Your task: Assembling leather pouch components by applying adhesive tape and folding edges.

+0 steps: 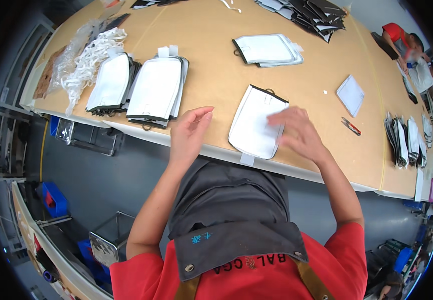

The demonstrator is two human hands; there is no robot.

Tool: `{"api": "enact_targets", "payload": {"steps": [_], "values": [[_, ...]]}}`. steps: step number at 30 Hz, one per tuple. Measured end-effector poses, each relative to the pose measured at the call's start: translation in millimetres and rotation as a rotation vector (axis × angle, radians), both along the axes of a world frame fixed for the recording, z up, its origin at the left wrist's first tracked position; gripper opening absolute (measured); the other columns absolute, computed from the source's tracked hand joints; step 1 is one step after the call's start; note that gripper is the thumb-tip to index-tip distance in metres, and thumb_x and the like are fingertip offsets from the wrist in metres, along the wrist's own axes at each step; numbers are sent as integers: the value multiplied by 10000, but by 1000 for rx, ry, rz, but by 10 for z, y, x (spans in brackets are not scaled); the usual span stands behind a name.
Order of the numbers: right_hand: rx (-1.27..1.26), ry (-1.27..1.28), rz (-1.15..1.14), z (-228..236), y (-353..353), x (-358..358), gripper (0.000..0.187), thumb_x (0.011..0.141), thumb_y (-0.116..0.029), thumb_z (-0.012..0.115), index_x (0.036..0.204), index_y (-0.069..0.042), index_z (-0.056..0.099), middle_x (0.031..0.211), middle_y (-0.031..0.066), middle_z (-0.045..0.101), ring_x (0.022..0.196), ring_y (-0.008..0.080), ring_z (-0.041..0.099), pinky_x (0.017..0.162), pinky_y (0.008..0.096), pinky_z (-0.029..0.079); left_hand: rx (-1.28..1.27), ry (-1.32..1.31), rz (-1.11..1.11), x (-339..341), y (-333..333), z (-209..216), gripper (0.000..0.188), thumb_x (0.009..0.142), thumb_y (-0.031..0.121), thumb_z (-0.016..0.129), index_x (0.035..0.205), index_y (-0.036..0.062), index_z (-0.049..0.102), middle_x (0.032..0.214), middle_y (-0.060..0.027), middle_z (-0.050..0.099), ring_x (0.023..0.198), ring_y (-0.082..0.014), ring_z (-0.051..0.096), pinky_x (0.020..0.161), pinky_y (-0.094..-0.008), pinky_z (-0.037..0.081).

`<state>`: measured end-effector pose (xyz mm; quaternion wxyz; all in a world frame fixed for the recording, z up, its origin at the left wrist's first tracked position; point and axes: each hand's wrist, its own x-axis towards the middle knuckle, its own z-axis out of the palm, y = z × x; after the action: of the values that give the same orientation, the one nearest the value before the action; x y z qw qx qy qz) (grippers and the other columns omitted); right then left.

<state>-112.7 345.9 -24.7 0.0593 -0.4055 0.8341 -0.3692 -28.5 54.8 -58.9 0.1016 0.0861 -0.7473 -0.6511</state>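
A flat white panel (254,125) with dark edging lies at the table's near edge. A small ring is at its far end, and a pale tab hangs at its near end. Over the panel's right side is my right hand (301,135), fingers apart and blurred by motion; whether it touches the surface I cannot tell. My left hand (189,137) hovers left of the panel by the table edge, thumb and fingers apart, nothing in it. Beside it to the left stands a stack of similar panels (155,90), with a second stack (110,82) further left.
More white panels (266,49) lie beyond. To the right are a single pale piece (350,95), red-handled thread snips (351,126) and bundled panels (404,142). Dark pieces (311,15) are heaped at the back, white straps (94,57) at far left. Another person (401,42) works at far right.
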Motion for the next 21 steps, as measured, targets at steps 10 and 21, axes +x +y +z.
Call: {"api": "enact_targets", "payload": {"steps": [10, 21], "values": [[57, -100, -468, -441, -818, -743, 195, 846, -136, 713, 976, -2, 656, 910, 119, 636, 805, 248, 652, 722, 359, 525, -247, -83, -202, -780, 294, -226, 394, 817, 72, 744, 1189, -4, 639, 1045, -136, 685, 822, -186, 692, 731, -293, 559], [145, -189, -458, -456, -894, -928, 158, 835, -129, 729, 889, -10, 640, 876, 121, 645, 775, 254, 649, 708, 366, 522, -287, -38, -203, -1350, 283, -389, 285, 904, 122, 646, 1159, -4, 658, 972, -103, 699, 765, -148, 713, 599, -267, 570]]}}
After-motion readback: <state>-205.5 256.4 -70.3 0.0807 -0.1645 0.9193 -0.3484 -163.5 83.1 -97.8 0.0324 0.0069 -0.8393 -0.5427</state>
